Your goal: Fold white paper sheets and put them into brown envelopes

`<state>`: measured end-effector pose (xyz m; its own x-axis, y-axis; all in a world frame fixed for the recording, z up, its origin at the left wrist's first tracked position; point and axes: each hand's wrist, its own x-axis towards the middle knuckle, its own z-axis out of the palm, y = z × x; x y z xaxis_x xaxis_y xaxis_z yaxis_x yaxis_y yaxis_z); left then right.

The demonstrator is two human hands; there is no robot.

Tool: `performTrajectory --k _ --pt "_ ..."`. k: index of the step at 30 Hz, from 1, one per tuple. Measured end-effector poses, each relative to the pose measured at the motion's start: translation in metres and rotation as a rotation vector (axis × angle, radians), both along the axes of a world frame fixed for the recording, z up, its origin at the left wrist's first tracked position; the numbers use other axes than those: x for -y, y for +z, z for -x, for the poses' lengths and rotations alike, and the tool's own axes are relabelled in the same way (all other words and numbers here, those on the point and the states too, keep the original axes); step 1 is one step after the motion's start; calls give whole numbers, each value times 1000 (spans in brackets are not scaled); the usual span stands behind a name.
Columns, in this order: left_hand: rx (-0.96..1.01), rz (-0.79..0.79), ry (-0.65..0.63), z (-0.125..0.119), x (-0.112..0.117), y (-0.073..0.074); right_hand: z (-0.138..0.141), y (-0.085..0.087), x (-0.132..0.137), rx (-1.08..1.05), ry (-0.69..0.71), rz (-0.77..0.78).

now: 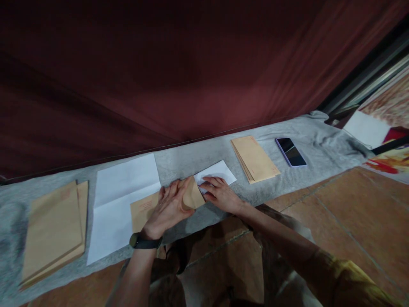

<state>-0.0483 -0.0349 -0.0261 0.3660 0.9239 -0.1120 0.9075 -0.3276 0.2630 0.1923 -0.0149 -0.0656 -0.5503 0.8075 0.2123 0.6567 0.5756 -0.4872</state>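
A brown envelope (166,204) is pressed flat on the grey cloth (287,179) by the left hand (169,209), grip spread wide; its flap is touched by the right hand (220,194), over folded white paper (217,172). Beyond, an envelope stack (255,158) and phone (290,152) are seen.

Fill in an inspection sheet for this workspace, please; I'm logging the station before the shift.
Surface: grey cloth on a tiled floor.
Job's things: brown envelope, folded white sheet at its flap end.
Clutter: white paper; envelope stack at the left; envelope stack at the right; phone.
Hands: left hand flat on the envelope; right hand on the folded sheet.
Cables: nothing seen.
Surroundings: dark red curtain.
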Motion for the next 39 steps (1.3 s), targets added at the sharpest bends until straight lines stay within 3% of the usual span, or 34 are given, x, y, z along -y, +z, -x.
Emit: performTrajectory --k 13,20,28,36,39 --pt "-28 -15 6 -5 1 6 6 -2 -1 -43 -30 34" --pt "-37 -8 -4 -4 0 4 5 -7 -9 -170 -130 64" --pt "-12 -17 -7 -3 0 3 2 -3 -7 -47 -248 53" --pt "18 -36 -25 -3 1 2 3 5 -9 150 -489 208" --pt "14 -54 -31 -3 2 1 2 7 -11 174 -508 242"
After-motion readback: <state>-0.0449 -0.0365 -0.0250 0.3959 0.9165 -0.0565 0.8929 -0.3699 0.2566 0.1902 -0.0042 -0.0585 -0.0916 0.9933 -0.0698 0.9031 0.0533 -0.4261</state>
